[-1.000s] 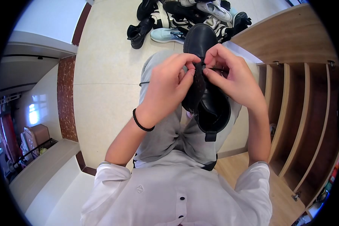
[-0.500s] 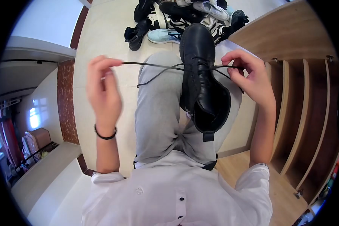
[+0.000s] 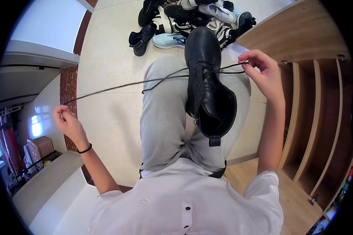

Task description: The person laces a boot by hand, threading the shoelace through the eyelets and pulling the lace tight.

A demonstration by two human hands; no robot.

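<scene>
A black leather boot [image 3: 203,47] rests across my thighs, toe pointing away and its open shaft toward me. My left hand [image 3: 70,124], far out to the left, pinches a black shoelace [image 3: 117,87] that stretches taut to the boot's eyelets. On the right, my right hand [image 3: 264,74] is closed on the lace on that side, close beside the boot. Another length of lace droops over my left knee and hangs loose. The lace threads only through the boot's front part; the upper tongue lies slack.
A heap of shoes [image 3: 168,40] lies on the tiled floor [image 3: 106,70] ahead, black, white and pale blue. To the right stands a wooden cabinet [image 3: 298,117] with upright dividers. White furniture with a dark red-brown edge [image 3: 68,88] is on the left.
My left hand has swept outward to the left and toward me, drawing out a much longer stretch of lace. My right hand stays near the boot, still pinching lace.
</scene>
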